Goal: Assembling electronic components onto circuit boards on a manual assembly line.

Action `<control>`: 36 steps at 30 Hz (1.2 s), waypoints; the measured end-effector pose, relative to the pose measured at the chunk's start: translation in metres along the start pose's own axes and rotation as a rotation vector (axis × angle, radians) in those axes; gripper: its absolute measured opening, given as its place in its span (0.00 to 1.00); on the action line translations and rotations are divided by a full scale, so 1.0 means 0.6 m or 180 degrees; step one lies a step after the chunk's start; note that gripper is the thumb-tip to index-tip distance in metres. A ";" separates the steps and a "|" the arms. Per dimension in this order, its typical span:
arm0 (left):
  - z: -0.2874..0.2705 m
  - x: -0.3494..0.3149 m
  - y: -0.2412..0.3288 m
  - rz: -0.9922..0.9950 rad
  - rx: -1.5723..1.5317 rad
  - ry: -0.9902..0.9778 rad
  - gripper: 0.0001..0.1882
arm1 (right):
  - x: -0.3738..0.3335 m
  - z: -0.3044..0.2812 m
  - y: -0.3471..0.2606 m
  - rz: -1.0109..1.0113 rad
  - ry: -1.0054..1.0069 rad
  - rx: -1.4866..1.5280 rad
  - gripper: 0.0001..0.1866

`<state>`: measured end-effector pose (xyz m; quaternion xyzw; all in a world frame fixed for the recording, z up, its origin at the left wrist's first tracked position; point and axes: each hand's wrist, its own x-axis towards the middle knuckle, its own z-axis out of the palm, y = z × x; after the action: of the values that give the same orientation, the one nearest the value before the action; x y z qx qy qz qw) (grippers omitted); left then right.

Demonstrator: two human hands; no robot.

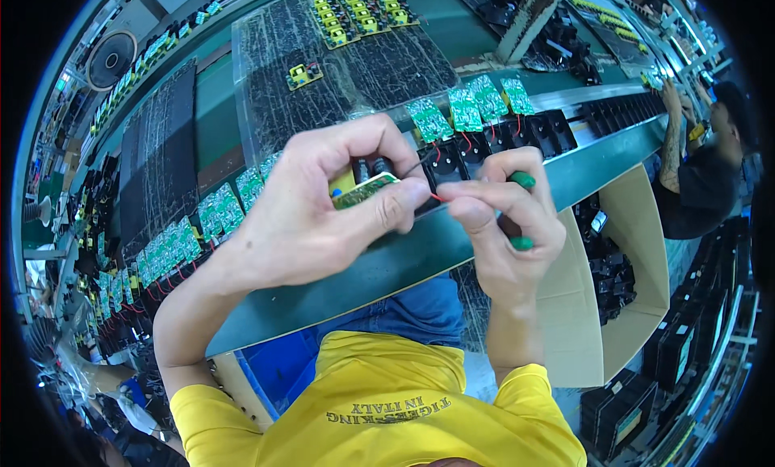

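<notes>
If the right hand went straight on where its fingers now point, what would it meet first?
After the red wire it seems to hold, probably the left hand, near its thumb; depth is unclear.

Passage: flat green bench strip [363, 279] below left hand [311, 214]; obstacles: green circuit boards [466, 110] beyond, brown cardboard carton [569, 322] at right.

A circuit board [353, 196] is in the left hand [307, 202], before the mat [371, 71] on the bench [387, 277]. To the right, several boards [466, 112] lie behind the cases [555, 134]. Beside the bench, the carton [565, 326] contains parts [609, 281], perhaps also cases.
</notes>
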<state>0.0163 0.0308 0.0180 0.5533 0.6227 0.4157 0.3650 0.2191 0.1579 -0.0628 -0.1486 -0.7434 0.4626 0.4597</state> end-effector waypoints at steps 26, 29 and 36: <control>0.025 0.074 -0.126 -0.0048 0.1952 0.0613 0.07 | -0.047 0.012 0.075 -0.0320 -0.0587 -0.2509 0.13; 0.026 0.074 -0.126 -0.0011 0.2046 0.0587 0.07 | -0.048 0.012 0.077 -0.0319 -0.0579 -0.2498 0.13; 0.026 0.072 -0.120 -0.0025 0.2061 0.0521 0.06 | -0.048 0.011 0.078 -0.0308 -0.0572 -0.2470 0.13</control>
<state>-0.0027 0.0724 -0.0543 0.6030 0.7518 0.2379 0.1207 0.2194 0.1602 -0.1182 -0.2349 -0.9063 0.1365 0.3238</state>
